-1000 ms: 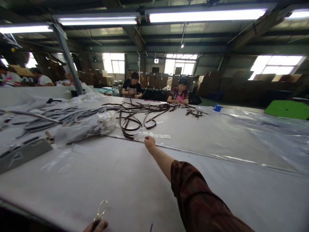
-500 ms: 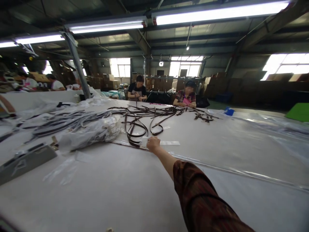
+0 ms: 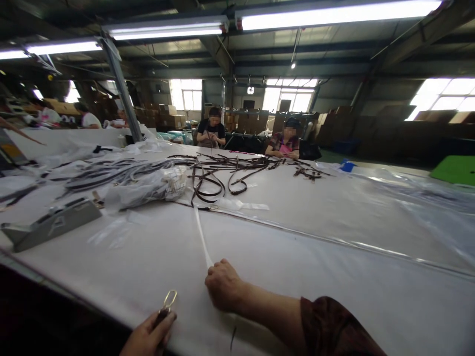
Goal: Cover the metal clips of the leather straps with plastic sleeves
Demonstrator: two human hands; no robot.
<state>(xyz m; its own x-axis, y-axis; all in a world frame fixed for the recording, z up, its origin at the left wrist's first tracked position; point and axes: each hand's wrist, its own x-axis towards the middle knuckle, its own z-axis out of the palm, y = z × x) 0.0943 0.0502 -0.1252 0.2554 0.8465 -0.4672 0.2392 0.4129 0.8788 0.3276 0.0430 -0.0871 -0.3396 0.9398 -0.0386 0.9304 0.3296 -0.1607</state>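
Head view: the left hand (image 3: 150, 333), cut off at the wrist by the bottom of the picture, is by the near edge of the tabletop (image 3: 334, 269). Its grip is clamped, thumb and fingers together, on the dark base of a gold-coloured metal loop (image 3: 170, 298); the loop points up and away, while most of the base is hidden by the fingers. The right hand (image 3: 224, 286), back uppermost, is a little farther in from that edge. Its grip is closed on a pale plastic strip (image 3: 201, 237), whose held end is covered by the curled fingers. The strip slants away toward the brown straps (image 3: 237, 162), which lie tangled toward the far edge; where single straps begin or end is hard to trace. A thin dark thing (image 3: 233, 338) near the bottom is too small to identify. Toward the left end, a plastic-wrapped bundle (image 3: 148, 190) has blurred contents, and a grey holder (image 3: 55, 225) sits by the near edge. Two people sit beyond the far edge, their lower bodies hidden by the tabletop.
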